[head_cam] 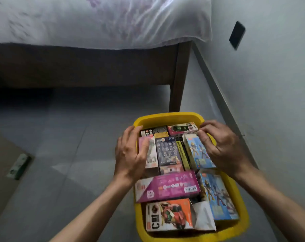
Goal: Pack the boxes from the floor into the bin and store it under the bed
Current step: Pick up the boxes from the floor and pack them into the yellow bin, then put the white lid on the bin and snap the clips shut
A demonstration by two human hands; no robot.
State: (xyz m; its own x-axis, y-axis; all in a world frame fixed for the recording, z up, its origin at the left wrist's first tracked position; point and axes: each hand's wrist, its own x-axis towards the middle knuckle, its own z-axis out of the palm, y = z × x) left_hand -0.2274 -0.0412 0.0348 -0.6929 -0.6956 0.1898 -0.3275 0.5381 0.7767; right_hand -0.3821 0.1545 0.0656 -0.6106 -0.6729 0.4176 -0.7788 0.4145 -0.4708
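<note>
bin [167, 117] on tiled floor [69, 145], beside bed [95, 67]

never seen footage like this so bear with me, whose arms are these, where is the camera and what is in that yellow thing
There is one picture, taken by a camera worn on a person's head, looking forward and down, so the two bare arms are the wearer's own. No machine is involved. The yellow bin stands on the grey floor beside the bed, near its leg. It is filled with colourful toy boxes. The left hand rests on a pink and white box; the right hand touches a blue one with its fingers. Neither hand clearly grips anything. A small green object lies on the floor at left, too blurred to identify.
</note>
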